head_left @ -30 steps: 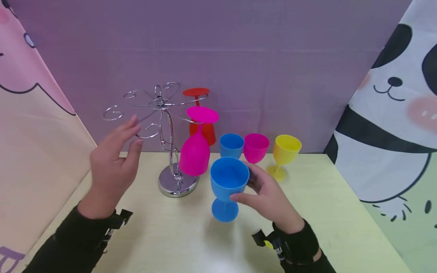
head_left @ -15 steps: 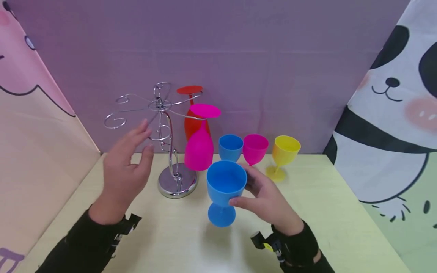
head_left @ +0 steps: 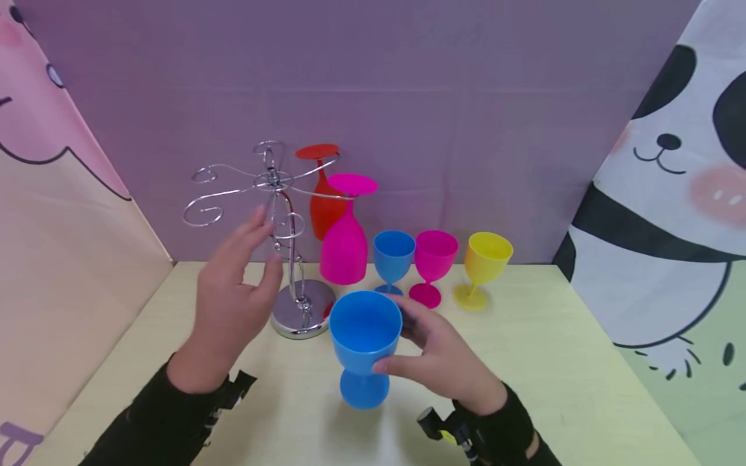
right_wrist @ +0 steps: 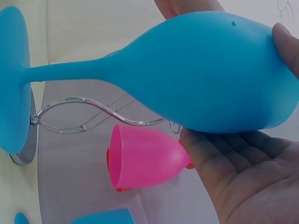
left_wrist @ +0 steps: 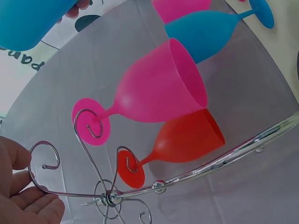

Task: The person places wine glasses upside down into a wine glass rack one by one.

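My right hand (head_left: 437, 349) holds a blue plastic goblet (head_left: 364, 340) by its bowl, upright over the table, thumb on the near side. The right wrist view shows its stem, foot and bowl (right_wrist: 205, 74) in the grip. My left hand (head_left: 233, 304) is at a chrome stemware rack (head_left: 300, 317), fingers extended and thumb apart. In the left wrist view, the fingers (left_wrist: 32, 200) lie against one curled hook (left_wrist: 45, 163). A pink goblet (head_left: 344, 249) and a red goblet (head_left: 326, 207) hang upside down by their feet from other hooks.
Behind the held goblet stand a second blue goblet (head_left: 394, 255), a pink one (head_left: 436, 255) and a yellow one (head_left: 488, 255), in a row near the back of the pale table (head_left: 553, 362). A purple cloth backdrop (head_left: 466, 129) rises behind.
The rack's top has turned, bringing the hanging pink goblet right and back and the red one left. My left hand has moved right with the hook. The held blue goblet has come nearer and left.
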{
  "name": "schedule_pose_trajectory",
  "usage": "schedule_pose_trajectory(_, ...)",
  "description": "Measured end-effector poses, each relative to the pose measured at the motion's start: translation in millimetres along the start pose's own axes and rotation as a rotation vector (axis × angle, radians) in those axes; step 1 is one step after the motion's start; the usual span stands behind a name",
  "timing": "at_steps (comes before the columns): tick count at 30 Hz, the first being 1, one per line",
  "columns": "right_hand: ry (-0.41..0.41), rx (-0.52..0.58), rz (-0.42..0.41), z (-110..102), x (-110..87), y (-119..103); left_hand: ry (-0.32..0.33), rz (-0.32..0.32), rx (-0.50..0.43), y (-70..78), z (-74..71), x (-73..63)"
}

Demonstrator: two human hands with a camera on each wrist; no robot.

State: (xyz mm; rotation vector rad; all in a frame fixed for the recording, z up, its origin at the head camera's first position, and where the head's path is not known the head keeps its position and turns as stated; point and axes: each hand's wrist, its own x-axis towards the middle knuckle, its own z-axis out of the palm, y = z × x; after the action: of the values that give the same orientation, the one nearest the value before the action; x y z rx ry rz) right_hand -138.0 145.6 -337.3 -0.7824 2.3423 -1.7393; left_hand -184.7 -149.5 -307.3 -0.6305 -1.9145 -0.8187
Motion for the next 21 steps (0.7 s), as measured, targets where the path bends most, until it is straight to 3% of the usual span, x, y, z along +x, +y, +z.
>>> schedule_pose_trajectory(12,0.005,0.005,-0.052,4.3,-1.1,-3.0,0.005,-0.025,-0.051,9.0,6.1,-0.4)
schedule_pose_trajectory(21,0.017,0.012,-0.056,1.0,-3.1,-2.7,-0.028,-0.053,-0.055,13.6,3.7,-9.2)
